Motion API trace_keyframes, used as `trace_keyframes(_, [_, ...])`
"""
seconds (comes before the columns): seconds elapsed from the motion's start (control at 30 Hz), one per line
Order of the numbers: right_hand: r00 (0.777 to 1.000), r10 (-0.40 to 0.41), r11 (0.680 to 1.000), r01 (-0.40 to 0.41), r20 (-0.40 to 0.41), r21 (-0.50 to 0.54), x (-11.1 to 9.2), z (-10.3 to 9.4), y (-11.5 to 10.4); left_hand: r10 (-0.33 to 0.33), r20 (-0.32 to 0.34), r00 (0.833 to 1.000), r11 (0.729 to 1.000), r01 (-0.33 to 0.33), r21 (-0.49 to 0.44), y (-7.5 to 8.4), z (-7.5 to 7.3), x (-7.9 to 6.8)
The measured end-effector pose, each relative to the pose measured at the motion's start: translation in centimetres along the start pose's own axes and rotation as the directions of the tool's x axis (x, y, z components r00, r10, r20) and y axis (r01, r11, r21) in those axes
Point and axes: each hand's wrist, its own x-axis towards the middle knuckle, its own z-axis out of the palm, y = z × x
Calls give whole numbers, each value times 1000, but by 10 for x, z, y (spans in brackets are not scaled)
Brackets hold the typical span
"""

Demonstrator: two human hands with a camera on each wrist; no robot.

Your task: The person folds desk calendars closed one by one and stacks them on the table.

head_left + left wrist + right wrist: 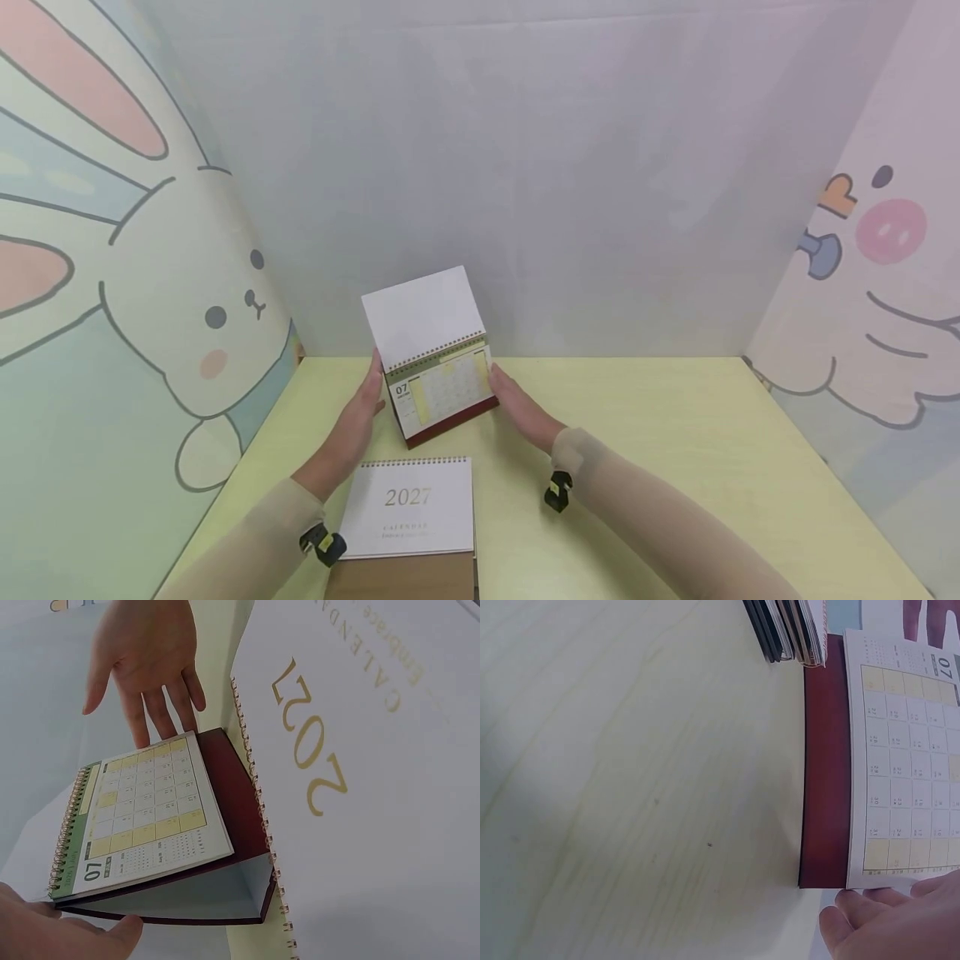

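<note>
A desk calendar (442, 392) with a dark red base stands tilted at the back of the table, its page marked 07 facing me. Above its spiral binding a blank white sheet (423, 317) sticks up. My left hand (360, 417) is at the calendar's left edge, fingers extended, thumb near the side opening in the left wrist view. At the right edge, my right hand (521, 408) touches the side with straight fingers (161, 712). Nearer to me lies a white 2027 calendar (408, 512) with its spiral toward the back.
A brown board (405, 577) extends below the 2027 calendar at the front. In the right wrist view this calendar shows as a stack of page edges (787, 630). The pale yellow table (660, 450) ends at a light back wall (525, 167); cartoon-printed walls flank both sides.
</note>
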Motion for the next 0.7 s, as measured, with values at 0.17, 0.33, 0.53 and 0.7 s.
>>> trace_keyframes(0.17, [999, 36, 998, -36, 14, 43, -4, -5, 2, -49, -8, 999, 999, 49, 10, 2, 2, -4])
trace_keyframes(0.33, [998, 63, 995, -65, 19, 77, -8, -9, 2, -64, -7, 998, 998, 64, 6, 3, 3, -7])
trace_keyframes(0.53, [996, 65, 994, -69, 56, 87, -15, -19, 1, -98, 13, 995, 995, 98, 9, 2, 5, -14])
trace_keyframes(0.7, [995, 63, 994, -69, 73, 85, -16, -24, 0, -100, 26, 995, 995, 100, 18, 0, 6, -19])
